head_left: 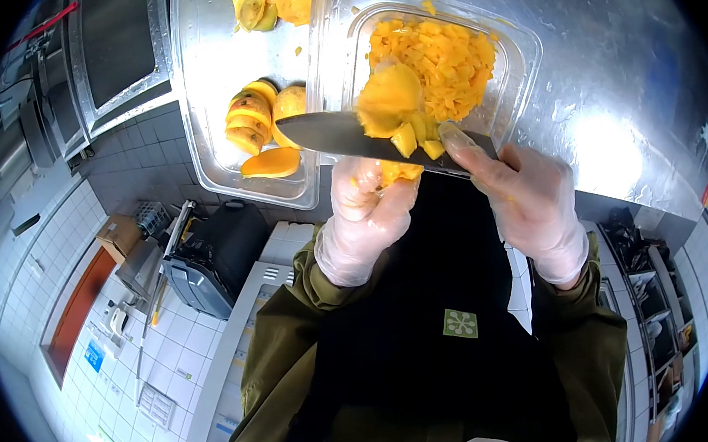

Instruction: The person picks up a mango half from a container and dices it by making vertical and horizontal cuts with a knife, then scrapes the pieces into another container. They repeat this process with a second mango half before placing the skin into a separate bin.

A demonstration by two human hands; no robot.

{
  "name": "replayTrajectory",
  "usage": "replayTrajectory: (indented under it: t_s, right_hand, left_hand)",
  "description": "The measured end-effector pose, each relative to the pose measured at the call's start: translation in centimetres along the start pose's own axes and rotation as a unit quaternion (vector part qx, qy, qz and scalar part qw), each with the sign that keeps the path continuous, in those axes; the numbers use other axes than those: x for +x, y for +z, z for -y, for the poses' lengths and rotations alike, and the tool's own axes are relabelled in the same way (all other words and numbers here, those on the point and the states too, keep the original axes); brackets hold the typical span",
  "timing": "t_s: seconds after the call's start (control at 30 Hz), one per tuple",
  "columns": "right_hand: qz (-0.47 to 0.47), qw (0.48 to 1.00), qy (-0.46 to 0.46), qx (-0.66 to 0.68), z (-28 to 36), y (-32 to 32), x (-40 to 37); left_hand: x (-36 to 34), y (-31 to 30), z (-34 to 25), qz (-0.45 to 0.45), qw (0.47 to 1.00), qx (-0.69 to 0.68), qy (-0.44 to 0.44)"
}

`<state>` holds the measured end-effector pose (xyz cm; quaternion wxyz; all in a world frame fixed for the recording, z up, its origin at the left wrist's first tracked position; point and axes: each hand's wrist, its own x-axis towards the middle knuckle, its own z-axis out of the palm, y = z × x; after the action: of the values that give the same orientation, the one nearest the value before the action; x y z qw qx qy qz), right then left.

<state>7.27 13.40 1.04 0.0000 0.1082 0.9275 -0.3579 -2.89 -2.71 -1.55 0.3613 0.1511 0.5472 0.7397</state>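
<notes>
My right hand (524, 193), in a clear glove, is wrapped round the handle end of a large knife (331, 134), its thumb on the blade. The blade points left and lies across a peeled mango (390, 95), with several cut chunks (415, 133) on it. Below the blade my gloved left hand (370, 212) grips yellow mango flesh (400, 171); its fingers are partly hidden by the blade. Just beyond the knife, a clear container (529, 69) holds a heap of diced mango (449, 58).
At the left, a clear tray (202, 162) holds mango pieces (248, 117) and peels (253, 5). Both containers stand on a metal counter (588, 40), where small mango bits lie. A black bin (217, 255) stands on the floor at the lower left.
</notes>
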Motion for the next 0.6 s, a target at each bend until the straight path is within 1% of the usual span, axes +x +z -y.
replayTrajectory:
  t_s: [0.07,0.1,0.13,0.17,0.2,0.23,0.27,0.33,0.37,0.4,0.43,0.47,0.53,0.6]
  right_hand:
    - [-0.004,1.000,0.009,-0.016,0.4,-0.1,0.5]
    - [-0.005,1.000,0.020,-0.019,0.8,-0.2,0.9]
    - [-0.007,0.999,0.032,-0.022,1.0,-0.2,1.2]
    - [-0.035,0.998,0.030,-0.031,0.4,0.1,1.3]
    - [-0.062,0.997,0.027,-0.041,-0.5,0.6,1.3]
    - [-0.090,0.994,0.025,-0.050,-1.0,0.8,1.3]
    - [-0.078,0.996,0.052,-0.007,-0.8,0.3,1.2]
    - [-0.076,0.990,0.043,0.113,-0.8,0.2,0.7]
    - [-0.034,0.987,0.054,0.149,-0.7,-0.6,0.4]
    - [0.007,0.981,0.067,0.183,-0.6,-1.4,0.1]
    - [0.007,0.974,0.052,0.220,-0.8,-1.4,-0.3]
    - [0.007,0.966,0.035,0.257,-1.1,-1.2,-0.8]
    - [0.025,0.957,0.031,0.288,-1.4,-1.3,-1.1]
    - [0.043,0.950,0.039,0.306,-1.6,-1.3,-1.3]
  left_hand:
    - [0.0,-0.9,-0.2,0.053,0.988,0.142,0.023]
    - [-0.4,-0.8,-0.3,0.033,0.969,0.242,0.026]
    - [-0.5,-0.2,-0.2,0.012,0.979,0.203,0.014]
    - [-0.5,0.4,0.0,-0.010,0.987,0.163,0.002]
    - [-0.6,0.2,-0.1,0.006,0.981,0.195,0.021]
    - [-0.7,0.2,0.0,-0.018,0.991,0.132,-0.035]
    - [-0.7,0.2,0.1,-0.041,0.993,0.068,-0.089]
    - [-0.7,-0.3,0.3,-0.016,0.994,0.109,0.001]
    - [-1.0,-0.9,0.9,-0.016,0.998,0.054,-0.003]
    - [-1.0,-0.7,0.4,-0.031,0.998,0.037,-0.032]
    - [-1.0,-0.6,-0.2,-0.045,0.997,0.021,-0.060]
    - [-1.1,-0.6,0.1,-0.036,0.993,-0.103,-0.048]
    - [-1.0,-0.4,-0.4,-0.031,0.987,-0.145,-0.064]
    - [-1.1,-0.5,-0.4,-0.010,0.985,-0.163,-0.048]
